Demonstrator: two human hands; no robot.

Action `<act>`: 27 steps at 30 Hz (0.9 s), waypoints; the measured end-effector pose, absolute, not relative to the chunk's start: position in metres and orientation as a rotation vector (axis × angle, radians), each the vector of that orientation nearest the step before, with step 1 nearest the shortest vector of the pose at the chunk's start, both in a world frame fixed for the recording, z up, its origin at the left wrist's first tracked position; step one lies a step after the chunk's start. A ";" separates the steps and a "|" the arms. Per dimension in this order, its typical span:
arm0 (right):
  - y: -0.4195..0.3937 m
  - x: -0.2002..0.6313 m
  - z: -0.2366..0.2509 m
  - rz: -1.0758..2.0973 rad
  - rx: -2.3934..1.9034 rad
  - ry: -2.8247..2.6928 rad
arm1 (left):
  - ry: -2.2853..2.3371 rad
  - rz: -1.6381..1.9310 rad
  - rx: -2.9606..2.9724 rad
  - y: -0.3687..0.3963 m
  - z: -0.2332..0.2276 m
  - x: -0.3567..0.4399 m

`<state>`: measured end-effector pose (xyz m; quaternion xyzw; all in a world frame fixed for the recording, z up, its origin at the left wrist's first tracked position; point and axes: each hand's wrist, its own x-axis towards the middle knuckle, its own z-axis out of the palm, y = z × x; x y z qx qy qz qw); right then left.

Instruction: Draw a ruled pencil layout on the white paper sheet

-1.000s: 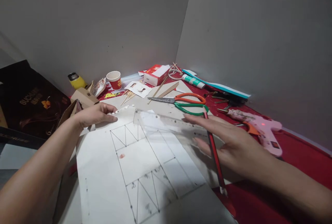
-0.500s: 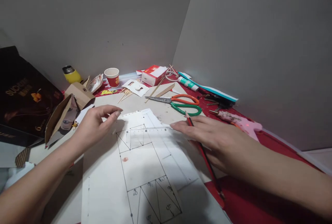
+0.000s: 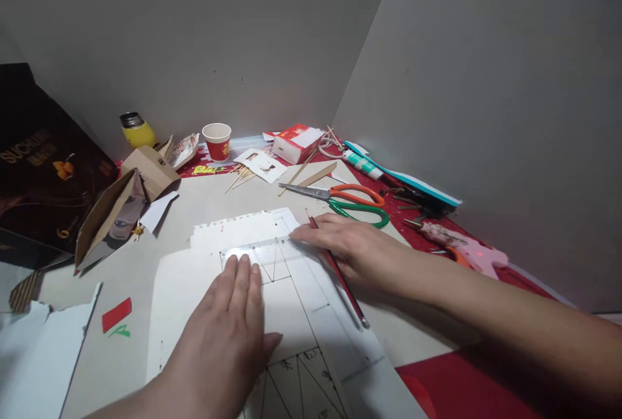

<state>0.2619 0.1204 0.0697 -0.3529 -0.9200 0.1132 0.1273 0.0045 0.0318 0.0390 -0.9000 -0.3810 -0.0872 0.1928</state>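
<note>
Your left hand (image 3: pixel 226 335) lay nearest you, flat and open on the white sheet (image 3: pixel 184 283) of drawn lines, gripping nothing; its fingers (image 3: pixel 243 276) were stretched forward so that the tips pressed on the near edge of the clear ruler (image 3: pixel 257 252). The ruler lay just beyond those tips with its long axis running left to right across the sheet, over the top of the drawn triangles, so it sat straight ahead of your left hand and to the left of your right. Your right hand (image 3: pixel 347 247) came in from the right side, loosely curled, holding the red pencil (image 3: pixel 340 273) along its underside; the pencil's long axis ran from near you on the right up toward the far left, its tip close to the ruler's right end, where your right fingertips touched the sheet. Both hands were in contact there, the left on the ruler's middle, the right at its end. Farther on the desk (image 3: pixel 204 195) lay the scissors (image 3: pixel 345 199), well apart from the sheet, and to the right the pink glue gun (image 3: pixel 466 252). At the far wall stood the paper cup (image 3: pixel 217 141) and the yellow bottle (image 3: pixel 137 131)
</note>
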 end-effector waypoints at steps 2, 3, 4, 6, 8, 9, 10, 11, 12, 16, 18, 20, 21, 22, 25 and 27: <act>0.123 0.260 0.067 0.370 -1.012 -2.664 | -1.092 -0.176 -2.500 0.033 0.035 0.004; 0.124 0.259 0.065 0.386 -1.000 -2.652 | -1.096 -0.151 -2.490 0.035 0.034 0.004; 0.125 0.259 0.063 0.402 -0.988 -2.637 | -1.097 -0.137 -2.482 0.036 0.033 0.004; 0.127 0.260 0.059 0.428 -0.971 -2.608 | -1.089 -0.137 -2.480 0.037 0.033 0.005; 0.128 0.261 0.054 0.436 -0.973 -2.599 | -1.083 -0.166 -2.488 0.038 0.032 0.006; 0.128 0.262 0.053 0.428 -0.973 -2.604 | -1.084 -0.176 -2.493 0.038 0.032 0.006; 0.128 0.262 0.051 0.417 -0.970 -2.610 | -1.088 -0.182 -2.495 0.038 0.032 0.007; 0.128 0.263 0.049 0.404 -0.965 -2.616 | -1.091 -0.185 -2.495 0.038 0.031 0.007; 0.129 0.263 0.048 0.392 -0.956 -2.618 | -1.094 -0.187 -2.495 0.038 0.030 0.007; 0.130 0.266 0.044 0.377 -0.897 -2.589 | -1.118 -0.201 -2.493 0.037 0.028 0.007; 0.131 0.267 0.042 0.377 -0.885 -2.578 | -1.144 -0.199 -2.495 0.037 0.028 0.006; 0.133 0.269 0.041 0.373 -0.885 -2.572 | -1.167 -0.194 -2.495 0.036 0.029 0.007; 0.133 0.270 0.040 0.370 -0.883 -2.570 | -1.173 -0.192 -2.495 0.036 0.030 0.007; 0.133 0.271 0.039 0.365 -0.879 -2.567 | -1.178 -0.194 -2.493 0.035 0.030 0.007; 0.134 0.274 0.037 0.359 -0.872 -2.564 | -1.189 -0.195 -2.496 0.035 0.032 0.008; 0.134 0.275 0.037 0.357 -0.870 -2.569 | -1.192 -0.202 -2.500 0.035 0.032 0.008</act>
